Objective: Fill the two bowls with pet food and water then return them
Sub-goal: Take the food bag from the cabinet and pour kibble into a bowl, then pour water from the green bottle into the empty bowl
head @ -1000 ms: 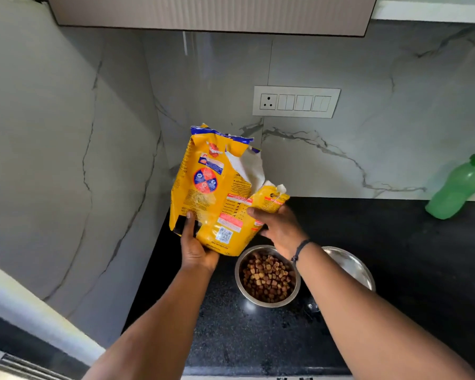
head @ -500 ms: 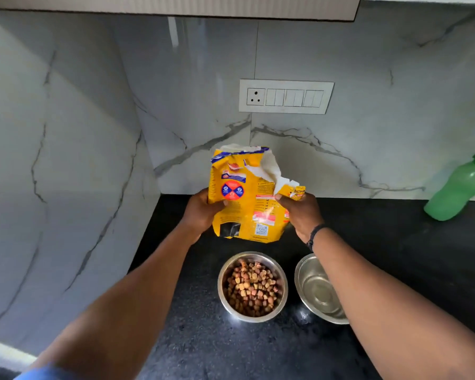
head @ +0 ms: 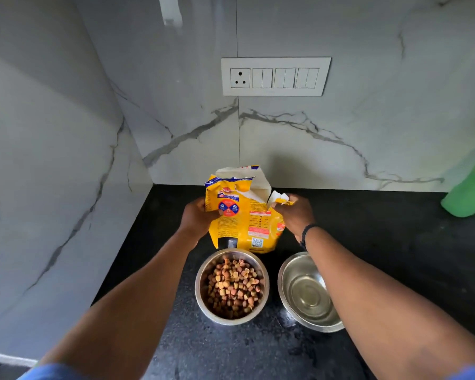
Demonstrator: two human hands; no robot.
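Note:
A yellow pet food bag (head: 242, 218) with a torn open top stands upright near the back of the black counter (head: 381, 242). My left hand (head: 196, 219) grips its left side. My right hand (head: 295, 215) pinches the torn flap at its upper right. In front of the bag, a steel bowl (head: 203, 286) holds brown kibble (head: 232, 287). Beside it on the right sits a second steel bowl (head: 305, 297), shiny inside; my right forearm covers part of its rim.
A green bottle (head: 469, 193) leans against the marble wall at the far right. A white switch panel (head: 276, 76) is on the back wall. Marble walls close off the counter's left side and back.
The bag has moved away from above the kibble bowl, from tilted to upright, down toward the back of the counter. Both hands still hold it. The view has tilted downward.

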